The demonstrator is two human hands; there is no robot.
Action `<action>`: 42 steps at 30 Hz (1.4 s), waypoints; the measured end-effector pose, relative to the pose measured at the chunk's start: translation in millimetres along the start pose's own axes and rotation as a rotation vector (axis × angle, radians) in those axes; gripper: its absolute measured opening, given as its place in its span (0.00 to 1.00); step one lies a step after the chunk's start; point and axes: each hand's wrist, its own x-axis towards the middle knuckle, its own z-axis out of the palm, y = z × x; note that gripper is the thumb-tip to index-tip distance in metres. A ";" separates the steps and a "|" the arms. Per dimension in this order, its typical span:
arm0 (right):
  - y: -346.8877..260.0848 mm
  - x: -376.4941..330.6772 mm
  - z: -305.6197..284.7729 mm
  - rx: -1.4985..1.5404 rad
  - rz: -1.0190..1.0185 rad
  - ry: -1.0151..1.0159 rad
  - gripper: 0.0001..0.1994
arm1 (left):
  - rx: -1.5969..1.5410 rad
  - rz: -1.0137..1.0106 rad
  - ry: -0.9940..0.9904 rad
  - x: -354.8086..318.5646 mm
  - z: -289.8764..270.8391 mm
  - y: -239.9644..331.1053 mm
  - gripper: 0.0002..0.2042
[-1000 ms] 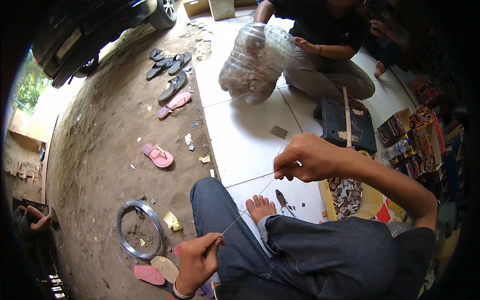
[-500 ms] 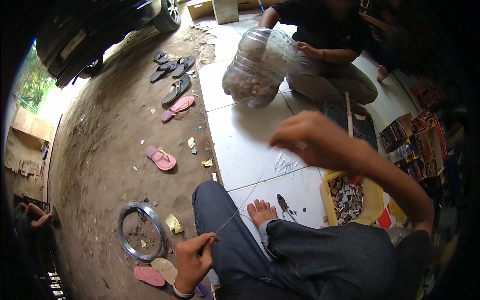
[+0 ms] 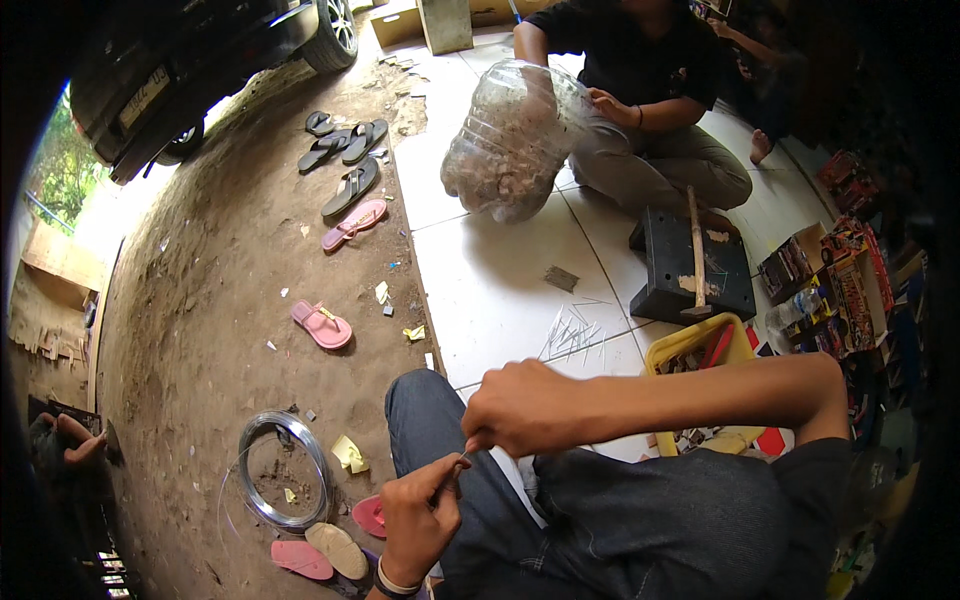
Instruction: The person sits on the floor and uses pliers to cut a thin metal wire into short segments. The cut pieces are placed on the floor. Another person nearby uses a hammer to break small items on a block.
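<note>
Above my left thigh, my left hand [image 3: 418, 515] pinches a thin metal wire [image 3: 465, 454] between thumb and fingertips. My right hand [image 3: 520, 408] is closed at the same wire, its fingertips nearly touching the left ones. Only a short piece of wire shows between them. Several cut wire pieces [image 3: 575, 335] lie loosely on the white tiles beyond my right hand. A small grey flat bunch [image 3: 561, 278] sits past them; its kind is unclear. On the dirt to my left rests a coil of silvery wire [image 3: 322, 470].
Across from me, a seated person reaches into a large clear plastic bottle [image 3: 510, 135]. A hammer [image 3: 696, 250] lies on a black box [image 3: 650, 275]. The yellow tub [image 3: 655, 357] is partly behind my right forearm. Sandals [image 3: 322, 327] lie on the dirt, left of the tile edge.
My right hand has swung down from above the cut wire pieces to my left hand, its forearm now crossing the tub. The long wire stretch no longer shows. The other person's bottle has tilted slightly.
</note>
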 end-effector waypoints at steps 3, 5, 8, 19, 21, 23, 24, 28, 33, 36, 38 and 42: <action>13.8 -9.2 -19.3 -0.025 0.106 0.008 0.11 | 0.022 -0.075 -0.058 2.1 -4.0 2.7 0.08; 26.3 -14.8 -29.6 -0.018 0.140 0.017 0.09 | 0.016 -0.057 -0.049 4.3 -3.9 5.6 0.08; 43.6 -22.5 -39.3 0.046 0.198 0.004 0.09 | 0.045 -0.015 -0.016 7.4 -0.4 10.1 0.07; 82.4 -49.9 -50.8 0.017 0.312 0.104 0.09 | 0.007 -0.034 -0.051 7.3 1.9 16.2 0.05; 85.6 -54.7 -52.1 0.012 0.319 0.140 0.09 | 0.001 -0.026 -0.050 6.6 1.9 16.8 0.05; 90.8 -59.6 -52.6 0.002 0.333 0.162 0.09 | -0.020 -0.058 -0.066 5.2 1.2 17.5 0.05; 94.5 -61.8 -51.6 -0.004 0.341 0.167 0.09 | -0.003 -0.058 -0.070 4.6 0.4 17.6 0.05; 112.7 -67.2 -41.7 -0.059 0.306 0.259 0.08 | 0.003 -0.048 -0.078 4.4 4.6 16.8 0.05; 122.6 -84.7 -68.6 -0.374 0.644 0.377 0.09 | 0.027 -0.041 0.003 -3.4 -4.2 6.2 0.05; 131.4 -124.2 -109.6 -0.382 0.804 0.479 0.09 | -0.005 -0.417 0.131 -18.6 -35.5 -9.6 0.06; 142.7 -140.0 -96.6 -0.319 0.769 0.475 0.10 | -0.023 -0.334 0.105 -27.2 -37.0 -22.3 0.06; 181.9 -142.7 -6.8 -0.214 0.757 0.198 0.15 | -0.104 -0.357 0.051 -24.3 -17.2 -44.5 0.06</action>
